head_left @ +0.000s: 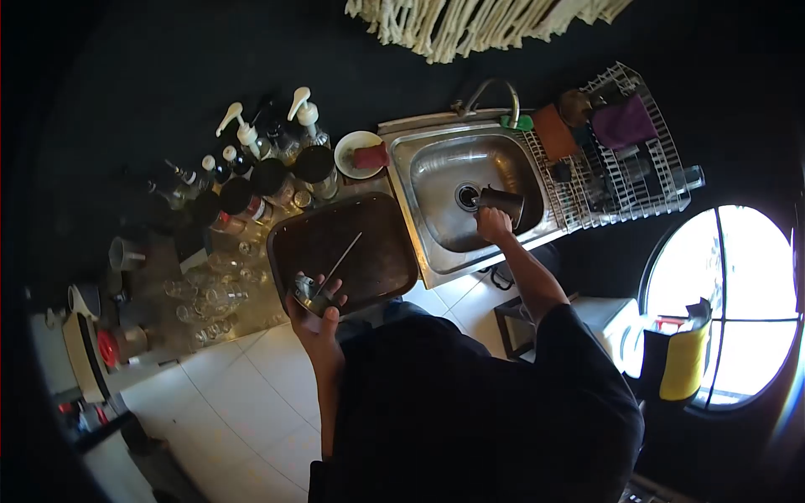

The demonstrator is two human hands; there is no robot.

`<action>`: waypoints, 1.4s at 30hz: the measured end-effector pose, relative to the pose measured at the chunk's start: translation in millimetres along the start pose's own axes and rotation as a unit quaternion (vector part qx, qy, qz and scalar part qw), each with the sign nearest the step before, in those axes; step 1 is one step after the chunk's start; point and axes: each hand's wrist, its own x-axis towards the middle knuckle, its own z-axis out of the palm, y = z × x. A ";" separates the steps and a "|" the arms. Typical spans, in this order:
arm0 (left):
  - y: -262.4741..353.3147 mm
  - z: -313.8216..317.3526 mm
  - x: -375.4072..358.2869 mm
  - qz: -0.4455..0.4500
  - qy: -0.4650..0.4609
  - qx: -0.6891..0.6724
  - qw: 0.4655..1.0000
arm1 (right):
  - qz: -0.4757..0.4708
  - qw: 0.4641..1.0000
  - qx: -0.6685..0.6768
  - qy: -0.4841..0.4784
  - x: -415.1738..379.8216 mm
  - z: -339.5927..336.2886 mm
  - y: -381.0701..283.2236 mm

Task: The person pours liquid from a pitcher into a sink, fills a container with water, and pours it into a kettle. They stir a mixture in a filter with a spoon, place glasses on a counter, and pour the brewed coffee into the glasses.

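Note:
Over the basin of the steel sink (pixel 419 193), my right hand (pixel 495 225) grips a dark pitcher-like vessel (pixel 506 204), which lies tilted on its side near the drain. My left hand (pixel 317 323) is at the front left corner of a brown tray (pixel 369 251). Its fingers are curled around a small shiny metal piece (pixel 307 293). From it a long thin metal rod (pixel 345 256) rises over the tray; the exact kind of this piece cannot be made out.
A curved faucet (pixel 495 88) stands behind the sink, with a wire dish rack (pixel 620 151) to its right. A white bowl (pixel 359 155) holds a reddish cloth or sponge. Pump bottles (pixel 243 130), dark-lidded jars (pixel 315 168) and several glasses (pixel 220 295) crowd the left counter.

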 end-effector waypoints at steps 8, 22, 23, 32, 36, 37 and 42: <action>-8.3 23.5 -14.8 -0.017 0.062 0.018 0.998 | -0.061 0.952 -0.247 -0.168 60.0 3.6 8.5; -8.4 26.2 -37.9 -0.003 0.066 0.006 0.998 | -0.055 0.975 -0.198 -0.087 51.7 -23.8 23.8; -7.2 25.3 -40.0 -0.010 0.073 0.002 0.997 | 0.008 0.998 -0.070 -0.005 46.1 -26.4 24.2; 0.6 -20.0 -66.0 0.010 0.116 -0.027 0.993 | 0.156 0.671 0.711 0.140 -19.5 13.9 52.5; 4.1 -56.3 -69.9 0.033 0.132 -0.051 0.989 | 0.260 0.664 0.694 0.100 -64.1 16.8 7.6; 7.1 -67.1 -74.7 0.033 0.123 -0.061 0.990 | 0.275 0.660 0.693 0.094 -79.4 9.7 -8.4; 40.0 -145.4 -112.3 0.075 0.105 -0.062 0.990 | 0.134 0.596 0.787 0.086 -123.5 25.5 -67.1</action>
